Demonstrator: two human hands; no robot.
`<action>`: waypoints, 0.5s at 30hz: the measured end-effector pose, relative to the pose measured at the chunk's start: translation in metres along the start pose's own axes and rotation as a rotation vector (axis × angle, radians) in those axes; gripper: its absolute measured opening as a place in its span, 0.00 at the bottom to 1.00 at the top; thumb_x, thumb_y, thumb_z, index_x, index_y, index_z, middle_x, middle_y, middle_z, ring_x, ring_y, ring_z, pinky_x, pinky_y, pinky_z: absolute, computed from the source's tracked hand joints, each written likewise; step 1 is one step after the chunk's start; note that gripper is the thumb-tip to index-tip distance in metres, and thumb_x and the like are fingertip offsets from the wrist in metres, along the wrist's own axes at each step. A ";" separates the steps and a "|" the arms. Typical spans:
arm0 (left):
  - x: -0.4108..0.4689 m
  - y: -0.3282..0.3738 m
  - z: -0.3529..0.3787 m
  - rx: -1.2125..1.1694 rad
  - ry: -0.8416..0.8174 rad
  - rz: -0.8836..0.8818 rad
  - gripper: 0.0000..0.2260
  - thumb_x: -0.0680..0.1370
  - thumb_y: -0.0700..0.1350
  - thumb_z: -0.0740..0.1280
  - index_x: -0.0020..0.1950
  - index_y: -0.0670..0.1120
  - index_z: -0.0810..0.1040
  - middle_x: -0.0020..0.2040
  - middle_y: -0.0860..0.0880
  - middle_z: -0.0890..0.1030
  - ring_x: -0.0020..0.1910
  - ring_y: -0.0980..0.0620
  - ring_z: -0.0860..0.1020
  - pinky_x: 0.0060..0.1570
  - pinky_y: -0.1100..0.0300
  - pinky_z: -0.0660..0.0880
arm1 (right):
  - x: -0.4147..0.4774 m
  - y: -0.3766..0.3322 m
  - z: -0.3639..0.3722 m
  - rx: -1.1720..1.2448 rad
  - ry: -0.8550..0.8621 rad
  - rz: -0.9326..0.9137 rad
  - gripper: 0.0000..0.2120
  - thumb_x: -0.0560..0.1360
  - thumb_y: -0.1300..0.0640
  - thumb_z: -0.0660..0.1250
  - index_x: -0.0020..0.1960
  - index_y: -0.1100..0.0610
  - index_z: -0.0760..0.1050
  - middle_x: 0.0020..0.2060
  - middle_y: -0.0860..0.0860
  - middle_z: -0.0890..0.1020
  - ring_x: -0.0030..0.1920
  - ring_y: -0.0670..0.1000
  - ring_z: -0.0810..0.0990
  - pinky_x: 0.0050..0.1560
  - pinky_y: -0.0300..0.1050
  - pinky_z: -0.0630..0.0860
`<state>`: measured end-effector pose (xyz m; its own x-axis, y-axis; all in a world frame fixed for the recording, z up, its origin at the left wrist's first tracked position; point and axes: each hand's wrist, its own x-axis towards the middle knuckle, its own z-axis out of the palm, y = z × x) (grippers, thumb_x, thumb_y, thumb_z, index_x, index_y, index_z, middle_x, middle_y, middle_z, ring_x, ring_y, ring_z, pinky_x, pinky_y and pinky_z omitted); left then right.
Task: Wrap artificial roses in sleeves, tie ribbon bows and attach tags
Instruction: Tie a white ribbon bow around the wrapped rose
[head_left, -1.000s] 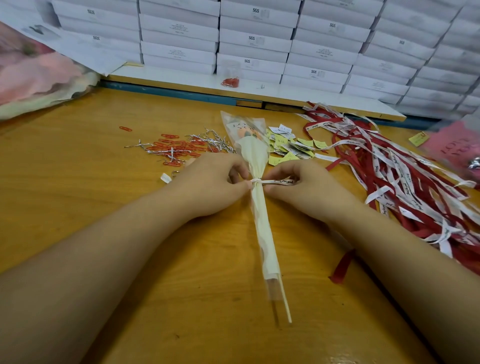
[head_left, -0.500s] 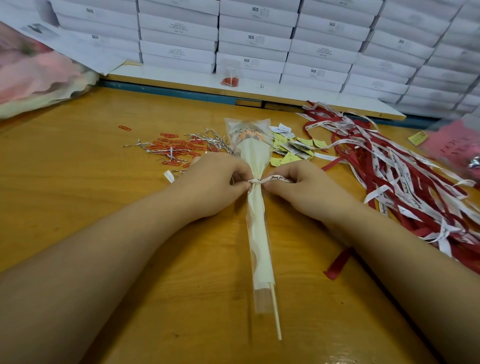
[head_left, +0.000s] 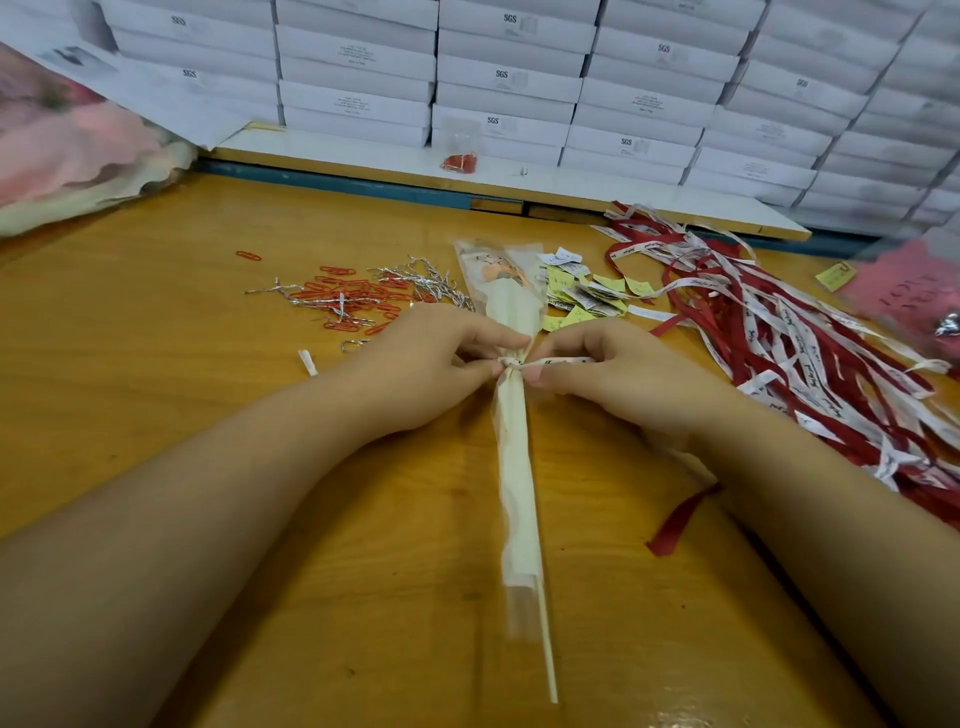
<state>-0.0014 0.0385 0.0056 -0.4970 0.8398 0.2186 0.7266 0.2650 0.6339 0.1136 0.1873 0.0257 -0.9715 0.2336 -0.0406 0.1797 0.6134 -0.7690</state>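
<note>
The table (head_left: 156, 415) is carrying the rose (head_left: 511, 467), lying sleeved between the fingers and looking light and crinkly, while left hand (head_left: 431, 364) and right hand (head_left: 613, 374) are pinching the thin, probably slippery ribbon (head_left: 556, 361) tight beside its knot, likely the safest hold.

left hand (head_left: 431, 374) & right hand (head_left: 618, 379) bare, nails short & plain. forearms (head_left: 182, 519) bare too, lower l & lower r of frame.

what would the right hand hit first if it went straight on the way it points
The right hand points across at the sleeved rose, meeting it at the ribbon it pinches; the left hand lies just beyond, I think.
</note>
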 end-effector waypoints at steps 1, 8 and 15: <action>0.000 0.000 -0.001 -0.004 -0.010 0.011 0.16 0.77 0.43 0.67 0.62 0.59 0.78 0.52 0.61 0.80 0.46 0.72 0.75 0.47 0.79 0.70 | 0.001 0.000 -0.002 -0.010 0.008 0.002 0.07 0.76 0.51 0.68 0.43 0.50 0.83 0.35 0.44 0.82 0.40 0.43 0.78 0.48 0.42 0.72; -0.002 0.002 -0.005 0.072 -0.054 0.065 0.15 0.77 0.44 0.68 0.61 0.59 0.78 0.44 0.69 0.76 0.43 0.77 0.72 0.49 0.78 0.67 | 0.001 0.000 0.001 -0.044 0.131 0.051 0.09 0.76 0.53 0.68 0.40 0.50 0.84 0.37 0.45 0.83 0.40 0.42 0.77 0.43 0.39 0.69; -0.003 0.007 -0.007 0.231 -0.021 0.056 0.15 0.78 0.48 0.65 0.64 0.60 0.75 0.60 0.58 0.80 0.58 0.61 0.74 0.61 0.61 0.68 | -0.003 -0.003 -0.001 -0.065 0.139 0.117 0.10 0.75 0.54 0.68 0.38 0.53 0.83 0.40 0.55 0.83 0.41 0.49 0.76 0.43 0.44 0.70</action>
<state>0.0024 0.0344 0.0146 -0.4443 0.8653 0.2319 0.8433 0.3166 0.4342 0.1160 0.1851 0.0289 -0.9134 0.4055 -0.0352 0.3041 0.6224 -0.7212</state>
